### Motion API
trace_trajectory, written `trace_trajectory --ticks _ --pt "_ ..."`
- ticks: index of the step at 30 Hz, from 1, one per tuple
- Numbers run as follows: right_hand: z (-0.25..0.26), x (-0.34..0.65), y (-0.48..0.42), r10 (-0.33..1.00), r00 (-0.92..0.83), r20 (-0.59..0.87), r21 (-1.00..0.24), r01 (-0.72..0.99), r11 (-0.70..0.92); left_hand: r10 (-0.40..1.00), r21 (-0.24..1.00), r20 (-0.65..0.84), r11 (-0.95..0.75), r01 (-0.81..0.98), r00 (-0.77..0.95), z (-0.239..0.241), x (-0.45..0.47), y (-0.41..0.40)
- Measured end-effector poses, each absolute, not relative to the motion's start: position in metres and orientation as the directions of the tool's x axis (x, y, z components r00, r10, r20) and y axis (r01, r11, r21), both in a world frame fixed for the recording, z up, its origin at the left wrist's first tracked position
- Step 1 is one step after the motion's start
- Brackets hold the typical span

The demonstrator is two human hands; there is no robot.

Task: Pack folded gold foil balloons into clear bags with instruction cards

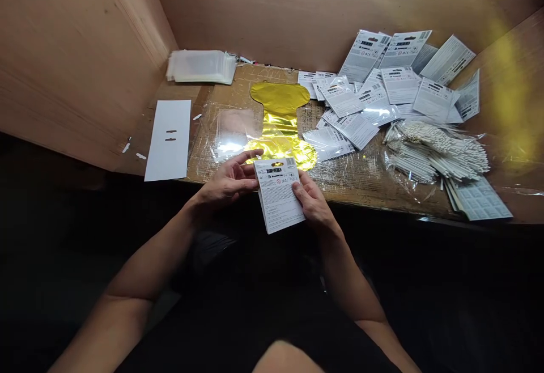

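Note:
A folded white printed card (280, 200) with a hang slot at its top is held upright over the front edge of the worktop. My right hand (313, 198) grips its right side, thumb on the printed face and fingers behind. My left hand (232, 179) is at the card's left edge, its fingers stretched out and apart; whether the fingertips touch the card is unclear. Just beyond the card lies a shiny gold foil balloon (280, 123), flat, its lower end partly covered by the card. A clear plastic sleeve (234, 129) lies to the balloon's left.
A flat white card (167, 155) with two slots lies at left, below a stack of clear sleeves (202, 67). Many packed printed cards (402, 85) are heaped at right, near a bag of white sticks (437, 152) and a grey-patterned sheet (487, 198). Wooden walls (263, 16) enclose the worktop.

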State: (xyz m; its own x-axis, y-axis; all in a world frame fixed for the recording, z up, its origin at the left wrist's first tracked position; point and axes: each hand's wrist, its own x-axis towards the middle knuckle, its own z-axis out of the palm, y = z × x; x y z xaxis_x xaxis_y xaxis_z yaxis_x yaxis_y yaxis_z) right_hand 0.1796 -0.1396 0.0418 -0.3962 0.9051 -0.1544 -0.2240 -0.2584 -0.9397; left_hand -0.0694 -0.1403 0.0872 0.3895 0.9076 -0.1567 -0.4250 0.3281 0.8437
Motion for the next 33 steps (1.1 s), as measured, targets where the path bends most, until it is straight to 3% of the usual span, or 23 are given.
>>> trace_trajectory --ticks 6,9,14,19,23,29,33 --pt "0.046 0.177 -0.147 0.916 -0.383 -0.117 -0.964 -0.177 -0.197 0.979 0.92 -0.182 0.201 -0.336 0.089 0.085 -0.045 -0.147" --pt "0.045 0.177 -0.151 0.929 -0.356 -0.1 -0.977 -0.14 -0.159 0.979 0.904 -0.192 0.205 -0.376 0.074 0.084 -0.043 -0.148" --pt "0.038 0.17 -0.157 0.934 -0.348 -0.077 -0.991 -0.072 -0.109 0.953 0.759 -0.271 0.3 -0.578 0.14 0.077 -0.043 -0.139" --pt "0.032 0.162 -0.148 0.968 -0.235 -0.089 -0.996 -0.008 -0.093 0.961 0.837 -0.275 0.227 -0.499 -0.023 0.061 -0.019 -0.144" --pt "0.031 0.166 -0.141 0.974 -0.196 -0.117 -0.987 -0.083 -0.136 0.966 0.827 -0.254 0.24 -0.508 0.044 0.056 -0.01 -0.151" --pt "0.021 0.154 -0.166 0.93 -0.267 -0.252 -0.916 -0.245 -0.318 0.961 0.853 -0.228 0.118 -0.509 -0.159 0.053 -0.001 -0.149" --pt "0.01 0.152 -0.182 0.94 -0.143 -0.311 -0.862 -0.373 -0.342 0.981 0.903 -0.195 0.178 -0.392 -0.003 0.037 0.015 -0.163"
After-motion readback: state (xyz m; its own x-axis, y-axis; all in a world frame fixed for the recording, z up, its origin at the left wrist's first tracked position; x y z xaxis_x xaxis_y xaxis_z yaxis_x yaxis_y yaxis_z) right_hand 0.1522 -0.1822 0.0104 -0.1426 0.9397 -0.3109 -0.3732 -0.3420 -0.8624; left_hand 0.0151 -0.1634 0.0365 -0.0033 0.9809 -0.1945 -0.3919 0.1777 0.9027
